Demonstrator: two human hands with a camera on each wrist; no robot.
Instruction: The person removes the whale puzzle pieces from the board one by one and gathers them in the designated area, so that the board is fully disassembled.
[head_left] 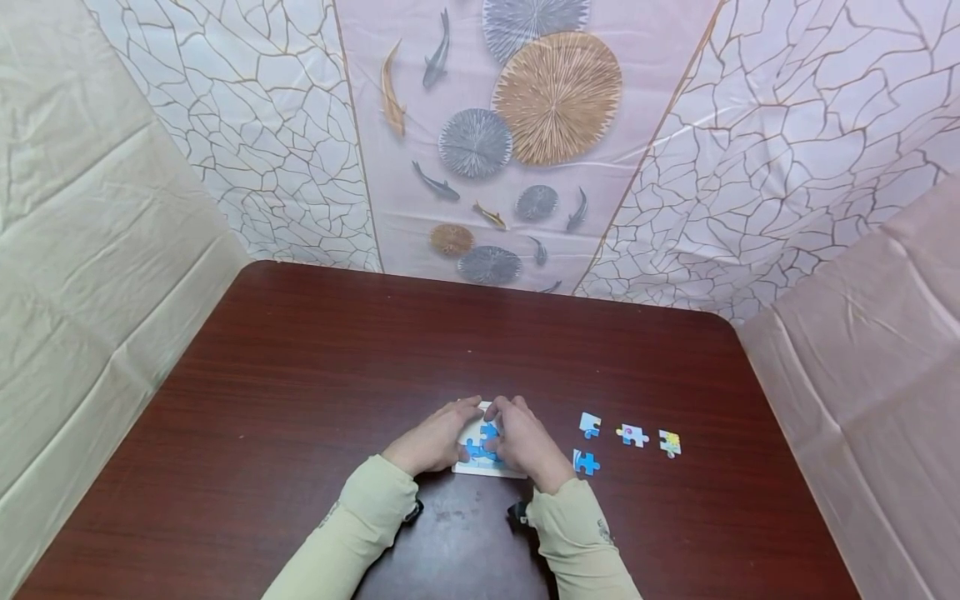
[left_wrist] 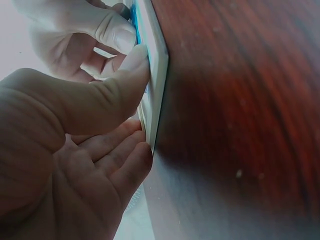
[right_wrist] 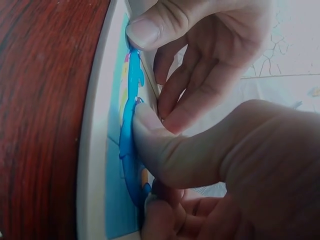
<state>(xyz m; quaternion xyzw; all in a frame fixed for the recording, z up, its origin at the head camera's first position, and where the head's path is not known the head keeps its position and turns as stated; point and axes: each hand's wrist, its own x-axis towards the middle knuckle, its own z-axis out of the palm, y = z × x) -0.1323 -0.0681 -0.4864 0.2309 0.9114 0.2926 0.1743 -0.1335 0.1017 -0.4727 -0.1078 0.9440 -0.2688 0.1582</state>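
Observation:
A small jigsaw puzzle tray (head_left: 480,472) with a pale rim lies on the table in front of me. Blue puzzle pieces (head_left: 474,450) sit inside it. My left hand (head_left: 433,439) holds the tray's left side, the thumb on the picture surface and the fingertips at the rim. From the right, my right hand (head_left: 531,446) pinches a blue puzzle piece (right_wrist: 129,127) between thumb and fingers, over the tray. In the right wrist view that piece stands a little raised from the tray. The hands hide part of the tray and its pieces.
To the right of the tray lie several loose pieces: a white and blue puzzle piece (head_left: 590,424), a white puzzle piece (head_left: 633,435), a yellow puzzle piece (head_left: 670,442) and a blue puzzle piece (head_left: 585,462). A patterned cloth (head_left: 480,192) hangs behind the dark red table (head_left: 337,358).

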